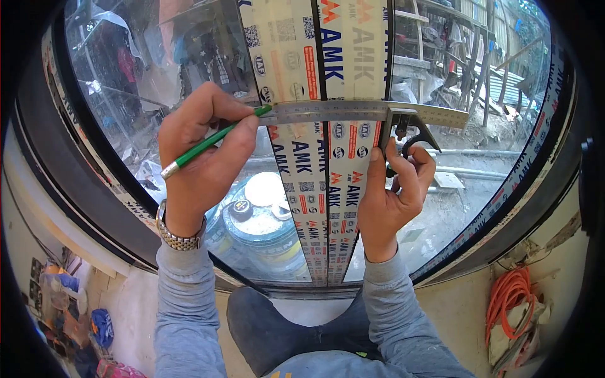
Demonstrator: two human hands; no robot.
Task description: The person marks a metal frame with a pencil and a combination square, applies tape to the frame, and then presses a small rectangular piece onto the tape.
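Observation:
A green pencil [211,143] is pinched in my left hand [205,148], its tip touching or close to the left end of a steel ruler. That ruler belongs to a combination square [334,112] lying level across the window frame [324,189], which is covered in printed AMK protective film. My right hand [394,195] grips the dark head of the square [409,126] at the frame's right edge. Some of the right fingers are hidden behind the head. A metal watch [179,236] circles my left wrist.
Glass panes flank the frame. Behind the left one stands a blue-lidded drum [265,217] with a round black-topped item [241,208] on it. An orange coiled hose [510,302] lies at lower right, a blue bag [102,327] at lower left. My knees are close below the frame.

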